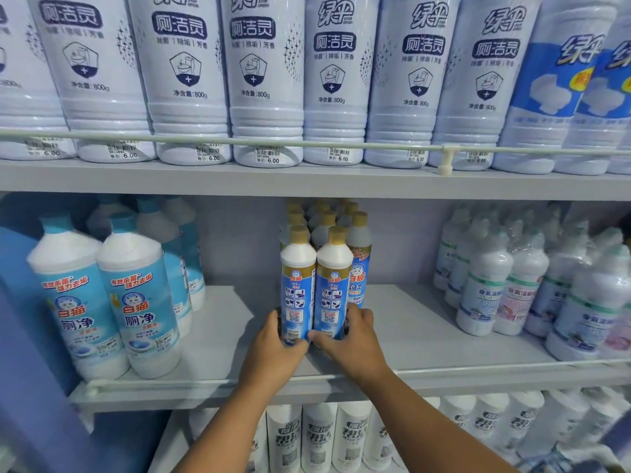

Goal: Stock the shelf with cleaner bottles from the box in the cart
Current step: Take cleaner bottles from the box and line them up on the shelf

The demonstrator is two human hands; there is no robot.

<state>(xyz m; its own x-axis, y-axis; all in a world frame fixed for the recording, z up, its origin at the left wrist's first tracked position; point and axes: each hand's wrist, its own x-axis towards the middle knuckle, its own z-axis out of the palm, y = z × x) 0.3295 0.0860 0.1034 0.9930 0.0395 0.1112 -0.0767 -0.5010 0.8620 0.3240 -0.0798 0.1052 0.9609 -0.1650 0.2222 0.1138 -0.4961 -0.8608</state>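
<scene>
Left grip (pixel 273 346): curled round base of left front bottle (pixel 297 288).
Right grip (pixel 348 336): wrapped round neighbouring bottle (pixel 333 288) low down.
Both bottles: upright on middle shelf (pixel 426 322).

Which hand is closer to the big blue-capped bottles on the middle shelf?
Left. The left hand, gripping a gold-capped bottle, is on the side toward the blue-capped bottles; the right hand is farther away.

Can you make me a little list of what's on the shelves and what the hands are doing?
left hand: grips the left gold-capped bottle near its base
right hand: grips the right gold-capped bottle near its base
both bottles: upright on the middle shelf, labels' backs facing out
behind them: more gold-capped bottles
left side: blue-capped cleaner bottles
top shelf: white 800g bottles, tagged 6.00
</scene>
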